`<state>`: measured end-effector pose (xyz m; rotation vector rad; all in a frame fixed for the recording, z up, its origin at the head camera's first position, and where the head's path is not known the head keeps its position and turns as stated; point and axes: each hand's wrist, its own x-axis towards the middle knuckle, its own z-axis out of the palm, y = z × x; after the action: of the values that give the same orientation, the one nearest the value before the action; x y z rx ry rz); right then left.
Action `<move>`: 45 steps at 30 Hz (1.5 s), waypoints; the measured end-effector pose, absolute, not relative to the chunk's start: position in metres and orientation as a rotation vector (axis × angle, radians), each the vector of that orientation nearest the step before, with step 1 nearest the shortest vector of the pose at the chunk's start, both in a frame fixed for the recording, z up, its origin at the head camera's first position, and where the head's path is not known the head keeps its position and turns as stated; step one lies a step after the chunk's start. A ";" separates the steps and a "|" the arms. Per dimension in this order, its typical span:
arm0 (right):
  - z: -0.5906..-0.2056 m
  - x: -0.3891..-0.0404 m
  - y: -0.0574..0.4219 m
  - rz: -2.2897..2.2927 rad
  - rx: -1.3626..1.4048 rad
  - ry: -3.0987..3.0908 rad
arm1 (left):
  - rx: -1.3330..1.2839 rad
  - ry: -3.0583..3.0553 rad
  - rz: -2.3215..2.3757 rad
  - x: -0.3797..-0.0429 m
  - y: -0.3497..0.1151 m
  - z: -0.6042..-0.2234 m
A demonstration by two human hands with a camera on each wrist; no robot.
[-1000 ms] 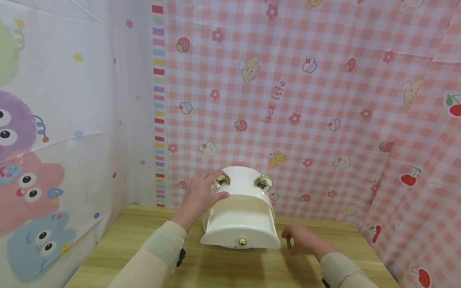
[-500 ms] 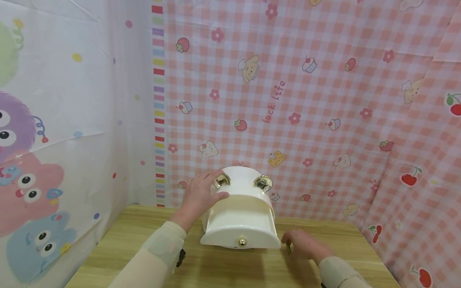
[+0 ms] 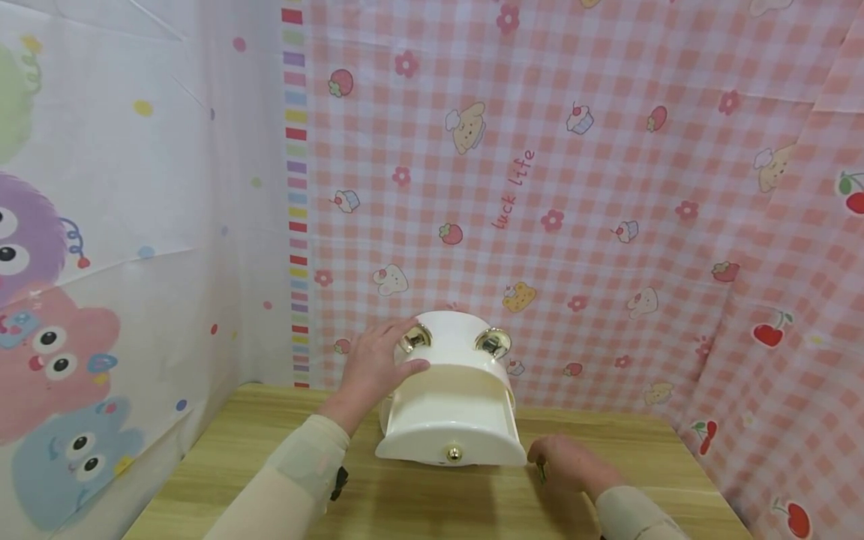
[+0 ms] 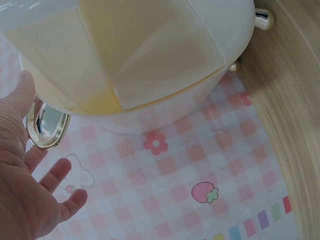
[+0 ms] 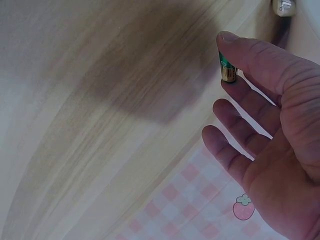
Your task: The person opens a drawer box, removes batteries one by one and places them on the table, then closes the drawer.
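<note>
A white cabinet with two round gold ornaments stands on the table, its single drawer pulled out and showing a bare pale inside. On the cabinet's upper left rests my left hand, the thumb on its front edge and the other fingers loosely spread beside the left gold ornament. My right hand hovers low over the table, to the right of the drawer front. Between thumb and index finger it pinches a small green and gold battery; the battery's upper end is hidden by the thumb.
The wooden table ends at a pink checked cloth hanging behind the cabinet. White printed sheeting hangs on the left. A gold knob sticks out from the drawer front.
My right hand has dropped slightly with the battery, staying right of the drawer. The left hand and the cabinet have kept their places.
</note>
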<state>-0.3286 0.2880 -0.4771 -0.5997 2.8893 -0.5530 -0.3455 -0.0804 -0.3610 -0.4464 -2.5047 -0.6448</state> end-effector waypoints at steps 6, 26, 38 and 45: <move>-0.484 -0.329 0.288 -0.471 -0.690 2.928 | -0.443 -2.504 -0.622 -0.347 -0.081 -0.361; -0.493 -0.325 0.288 -0.453 -0.639 2.904 | -0.444 -2.511 -0.643 -0.347 -0.081 -0.361; -0.494 -0.326 0.289 -0.433 -0.578 2.891 | -0.452 -2.510 -0.635 -0.348 -0.081 -0.361; -0.492 -0.324 0.288 -0.453 -0.551 2.894 | -0.451 -2.508 -0.636 -0.347 -0.080 -0.361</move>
<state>-0.3239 0.2875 -0.4918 -0.5512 2.8941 -0.4527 -0.3473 -0.0800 -0.3612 -0.4509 -2.5079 -0.6356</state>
